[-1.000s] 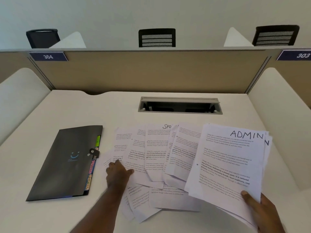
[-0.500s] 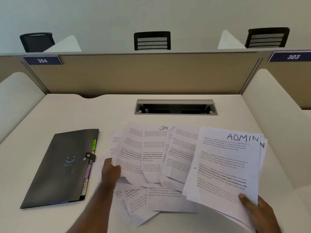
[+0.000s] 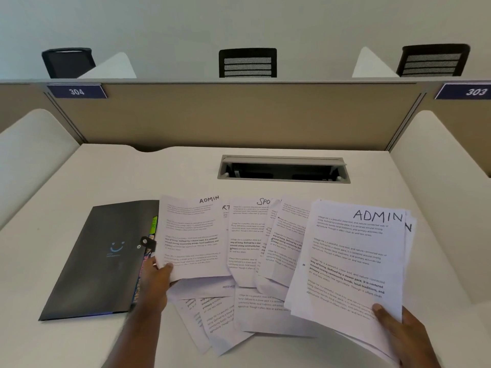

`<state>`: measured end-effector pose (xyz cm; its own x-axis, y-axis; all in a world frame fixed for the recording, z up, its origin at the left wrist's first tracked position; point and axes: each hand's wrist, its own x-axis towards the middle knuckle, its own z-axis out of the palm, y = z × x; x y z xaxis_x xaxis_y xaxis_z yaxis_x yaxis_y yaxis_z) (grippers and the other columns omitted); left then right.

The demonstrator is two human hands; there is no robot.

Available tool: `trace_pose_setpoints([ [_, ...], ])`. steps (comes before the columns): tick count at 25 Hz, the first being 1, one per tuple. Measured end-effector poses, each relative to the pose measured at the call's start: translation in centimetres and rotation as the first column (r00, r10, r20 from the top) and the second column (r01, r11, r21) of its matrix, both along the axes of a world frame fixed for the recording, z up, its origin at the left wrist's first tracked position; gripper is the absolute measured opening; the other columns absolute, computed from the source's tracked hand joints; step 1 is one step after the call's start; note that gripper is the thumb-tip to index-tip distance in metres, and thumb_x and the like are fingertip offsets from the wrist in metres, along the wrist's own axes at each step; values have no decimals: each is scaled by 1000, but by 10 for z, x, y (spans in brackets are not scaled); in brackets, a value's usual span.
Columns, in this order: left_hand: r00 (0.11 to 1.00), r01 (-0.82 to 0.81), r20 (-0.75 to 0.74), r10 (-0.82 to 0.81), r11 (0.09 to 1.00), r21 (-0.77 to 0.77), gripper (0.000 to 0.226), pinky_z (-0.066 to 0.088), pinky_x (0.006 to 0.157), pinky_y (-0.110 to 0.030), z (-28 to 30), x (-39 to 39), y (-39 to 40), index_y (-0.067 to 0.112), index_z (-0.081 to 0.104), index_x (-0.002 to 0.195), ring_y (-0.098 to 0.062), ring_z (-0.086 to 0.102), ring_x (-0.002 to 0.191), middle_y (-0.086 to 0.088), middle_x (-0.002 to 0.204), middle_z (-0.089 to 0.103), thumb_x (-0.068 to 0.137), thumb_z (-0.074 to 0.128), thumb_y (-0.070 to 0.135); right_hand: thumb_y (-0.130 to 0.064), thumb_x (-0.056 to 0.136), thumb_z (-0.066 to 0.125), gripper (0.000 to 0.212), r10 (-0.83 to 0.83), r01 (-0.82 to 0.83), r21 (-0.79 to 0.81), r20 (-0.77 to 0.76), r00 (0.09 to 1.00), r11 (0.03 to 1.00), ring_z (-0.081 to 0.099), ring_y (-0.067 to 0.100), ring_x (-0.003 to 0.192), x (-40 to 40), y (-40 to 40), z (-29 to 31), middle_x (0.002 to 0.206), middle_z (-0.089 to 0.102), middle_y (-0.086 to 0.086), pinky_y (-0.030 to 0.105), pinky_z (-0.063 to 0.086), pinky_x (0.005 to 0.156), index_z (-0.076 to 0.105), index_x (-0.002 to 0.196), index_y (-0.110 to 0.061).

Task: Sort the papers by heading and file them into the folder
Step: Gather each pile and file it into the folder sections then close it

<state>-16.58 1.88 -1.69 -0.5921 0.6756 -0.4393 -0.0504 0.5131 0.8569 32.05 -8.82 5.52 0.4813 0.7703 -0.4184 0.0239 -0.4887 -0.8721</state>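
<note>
Pinching one ADMIN sheet (image 3: 190, 235) in the left grip (image 3: 154, 281) above the loose papers (image 3: 239, 309), beside the folder (image 3: 106, 258); right grip (image 3: 403, 338) clasping the ADMIN stack (image 3: 350, 261) near the table's (image 3: 79, 343) front right corner.

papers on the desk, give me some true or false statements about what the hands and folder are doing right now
1. The left hand holds a sheet headed ADMIN. True.
2. The right hand is empty. False: it grips a stack of papers whose top sheet reads ADMIN.
3. The dark folder lies open with papers inside. False: it lies closed, its clasp fastened, left of the loose papers.
4. Loose papers are still spread on the desk between the hands. True.
5. The number plate at upper left reads 303. False: it reads 304.
</note>
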Motion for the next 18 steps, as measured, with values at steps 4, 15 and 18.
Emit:
trace_pose_setpoints([
  [4, 992, -102, -59, 112, 982, 159, 26, 57, 83, -52, 38, 4, 2, 3, 50, 119, -35, 64, 107, -15, 120, 63, 94, 57, 2, -76, 39, 75, 59, 18, -18, 17, -25, 1000, 1000, 65, 18, 80, 5, -2, -10, 88, 75, -6, 36, 48, 83, 76, 79, -32],
  [15, 847, 187, 441, -296, 943, 274, 23, 62, 73, -36, 128, 134, -25, 7, 54, 117, -26, 68, 104, -10, 114, 71, 96, 50, -2, -40, 80, 71, 48, 225, -198, 166, -164, 961, 966, 61, 9, 112, -68, 36, -19, 119, 68, -10, 36, 43, 105, 64, 122, -20],
  [18, 854, 257, 409, -321, 945, 204, 22, 61, 77, -42, 117, 164, -38, 9, 54, 117, -28, 67, 106, -9, 115, 70, 97, 53, 1, -29, 85, 68, 28, 252, -209, 194, -235, 939, 958, 64, 4, 107, -88, 46, -16, 109, 71, -17, 21, 50, 91, 68, 112, -24],
])
